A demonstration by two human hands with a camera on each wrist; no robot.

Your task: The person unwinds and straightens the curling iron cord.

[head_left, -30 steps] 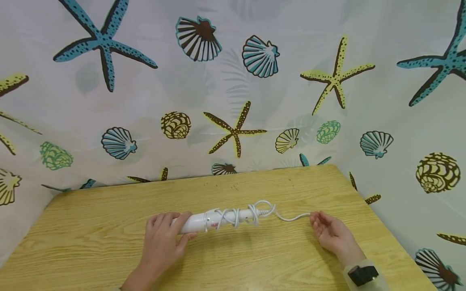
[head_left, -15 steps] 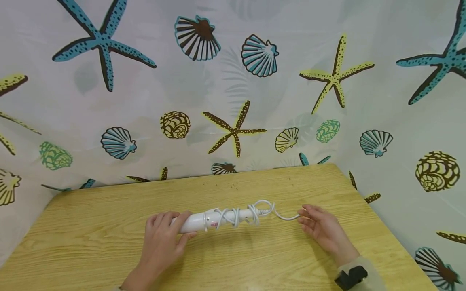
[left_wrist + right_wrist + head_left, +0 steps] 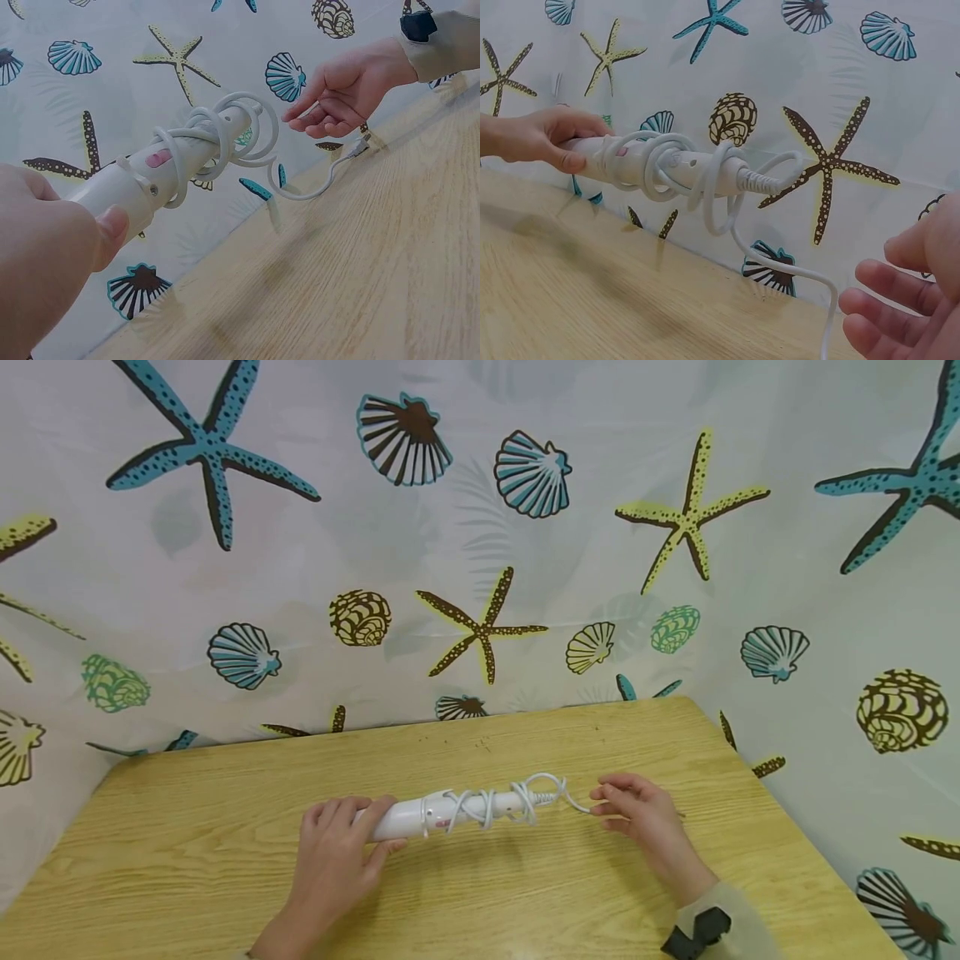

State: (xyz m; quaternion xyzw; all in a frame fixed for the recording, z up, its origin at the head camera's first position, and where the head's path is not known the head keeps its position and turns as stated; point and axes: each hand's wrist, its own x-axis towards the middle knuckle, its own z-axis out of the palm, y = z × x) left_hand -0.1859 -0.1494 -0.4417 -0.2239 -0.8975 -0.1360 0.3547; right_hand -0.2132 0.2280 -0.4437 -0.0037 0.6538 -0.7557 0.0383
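My left hand (image 3: 330, 852) grips the thick end of a white hair iron (image 3: 405, 820), with the thumb along its near side. The iron points to the right, raised above the table. Its white cord (image 3: 660, 166) winds in several loops round the slimmer end, where a pinkish switch (image 3: 621, 151) shows. From the loops a loose length hangs down to a plug (image 3: 361, 146) low over the table. My right hand (image 3: 648, 827) is beside this loose cord with its fingers loosely spread. In the right wrist view the cord runs just left of those fingertips.
A wood-grain table (image 3: 225, 793) lies under both hands. Behind it and along its sides hangs a white curtain (image 3: 420, 543) printed with starfish and shells. A dark device (image 3: 697, 935) is strapped on the right sleeve.
My right hand has moved left toward the hair iron, letting go of the stretched cord, whose free end now droops. The left hand and the iron have stayed put.
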